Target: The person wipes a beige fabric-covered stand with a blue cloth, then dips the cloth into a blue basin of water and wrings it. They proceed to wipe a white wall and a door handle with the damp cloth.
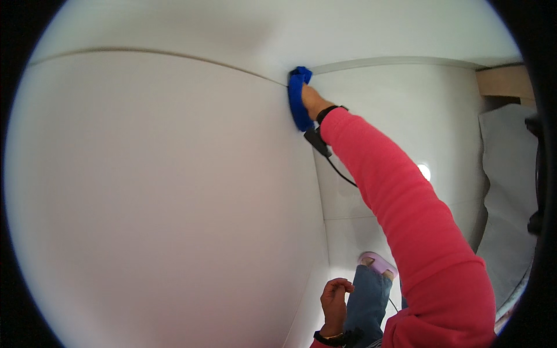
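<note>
Stretched out in a pink sleeve, my right hand [314, 101] presses a blue cloth [297, 99] into the corner where the walls meet. The cloth looks folded or wrapped, and my fingers are partly hidden behind it. Just below my wrist, which wears a black band, is a black device [317, 142] with a thin black cable running down behind the sleeve. Low in the view, my left hand [335, 301] is held near my body with its fingers curled; no object shows in it. A dark band circles that wrist too.
A large pale panel or wall [174, 195] fills the left side. At the right are a grey fabric cover [509, 174] and a light wooden piece [504, 81]. Below, a foot in a pink slipper [378, 263] stands on the glossy white tiled floor [348, 235].
</note>
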`<state>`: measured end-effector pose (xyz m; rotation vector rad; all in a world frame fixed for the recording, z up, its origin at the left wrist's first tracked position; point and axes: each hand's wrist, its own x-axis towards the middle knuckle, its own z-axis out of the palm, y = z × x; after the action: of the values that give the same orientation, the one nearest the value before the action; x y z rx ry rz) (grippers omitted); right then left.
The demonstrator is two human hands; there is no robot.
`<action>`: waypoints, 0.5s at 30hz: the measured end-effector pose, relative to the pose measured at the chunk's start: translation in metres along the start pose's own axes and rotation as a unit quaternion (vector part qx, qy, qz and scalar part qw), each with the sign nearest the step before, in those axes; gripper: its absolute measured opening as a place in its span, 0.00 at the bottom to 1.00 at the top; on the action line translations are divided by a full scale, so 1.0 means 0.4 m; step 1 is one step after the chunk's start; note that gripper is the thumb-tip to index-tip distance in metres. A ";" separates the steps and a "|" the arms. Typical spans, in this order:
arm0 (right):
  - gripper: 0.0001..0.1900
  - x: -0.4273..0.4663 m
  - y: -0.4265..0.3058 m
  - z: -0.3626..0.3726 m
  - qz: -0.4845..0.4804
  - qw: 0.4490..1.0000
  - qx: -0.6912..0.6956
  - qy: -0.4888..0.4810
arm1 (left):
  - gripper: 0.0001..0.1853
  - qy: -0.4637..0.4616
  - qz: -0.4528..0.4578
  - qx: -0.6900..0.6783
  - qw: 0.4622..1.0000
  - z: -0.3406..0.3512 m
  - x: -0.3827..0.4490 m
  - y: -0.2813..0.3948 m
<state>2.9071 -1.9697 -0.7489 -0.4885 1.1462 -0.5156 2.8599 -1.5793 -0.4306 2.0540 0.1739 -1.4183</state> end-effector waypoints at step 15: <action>0.40 -0.469 0.049 0.153 -0.424 0.894 -0.123 -0.071 | 0.06 -0.071 0.035 -0.009 0.997 -0.004 0.001 -0.005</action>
<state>2.9066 -1.8331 -0.6051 -1.2502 0.8142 -1.0710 2.8602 -1.5768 -0.4315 1.9167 0.0543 -1.5071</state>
